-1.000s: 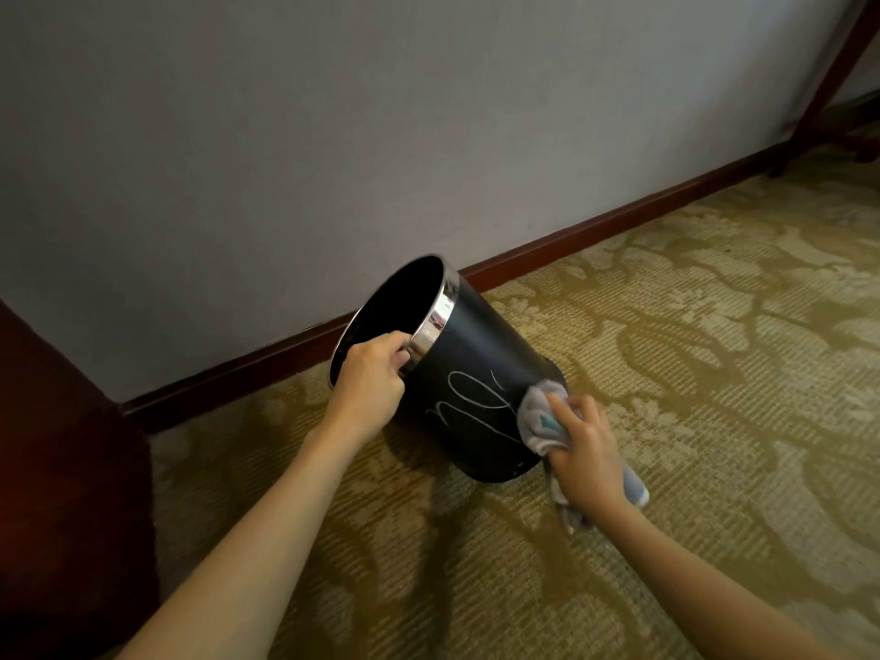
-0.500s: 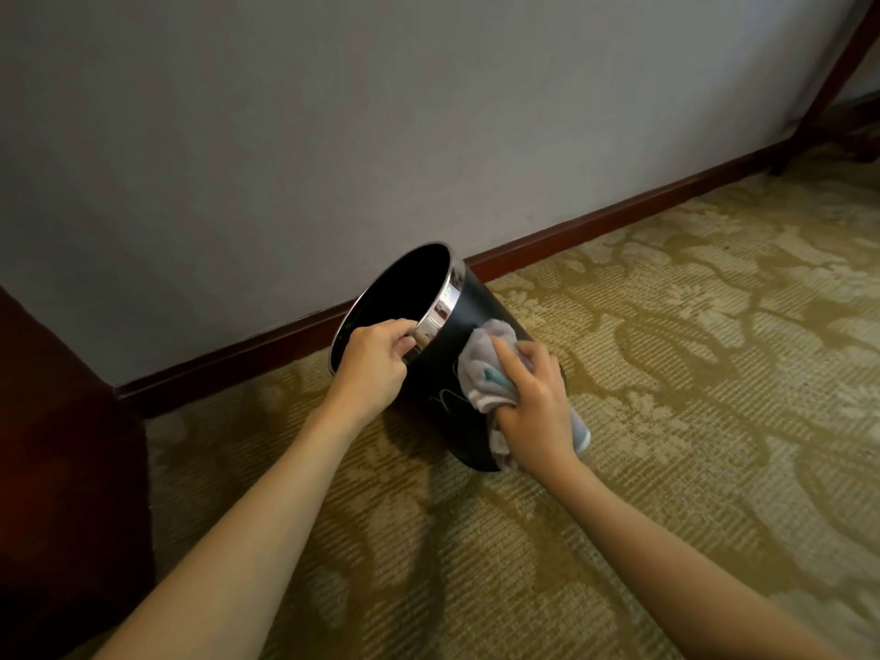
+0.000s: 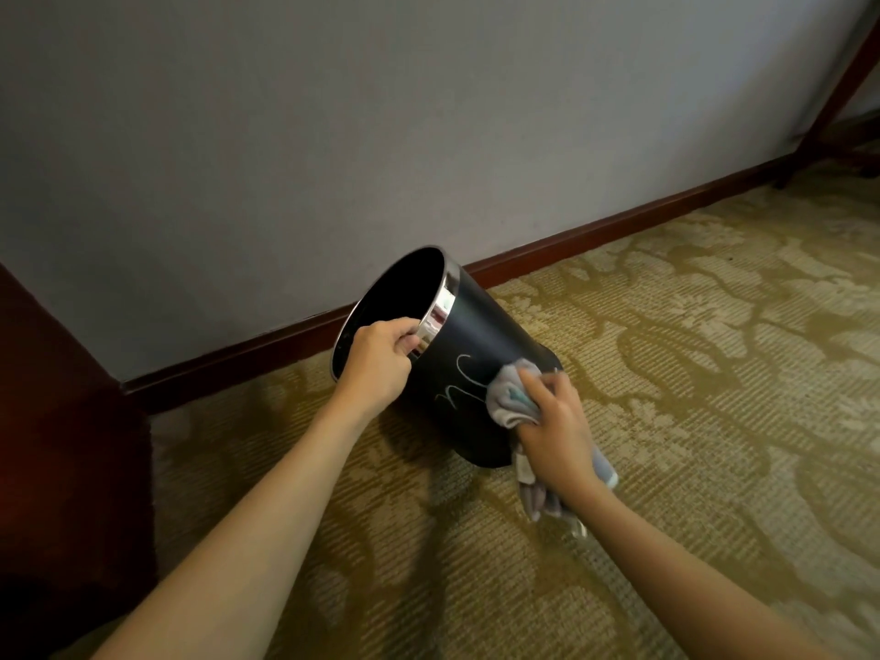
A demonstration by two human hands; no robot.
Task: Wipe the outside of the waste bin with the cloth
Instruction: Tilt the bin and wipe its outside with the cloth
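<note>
The waste bin (image 3: 481, 345) leaned, mouth pointing up-left toward the wall. The left hand (image 3: 378, 364) clutched its rim; the right hand (image 3: 555, 428) pressed the gripped cloth (image 3: 512, 397) low on its side.

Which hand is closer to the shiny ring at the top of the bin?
The left hand: it grips the shiny ring itself. The right hand is down near the bin's base, pressing the cloth on its side.

single head view, looking forward and down, close over carpet (image 3: 666, 421), facing wall (image 3: 333, 135)
</note>
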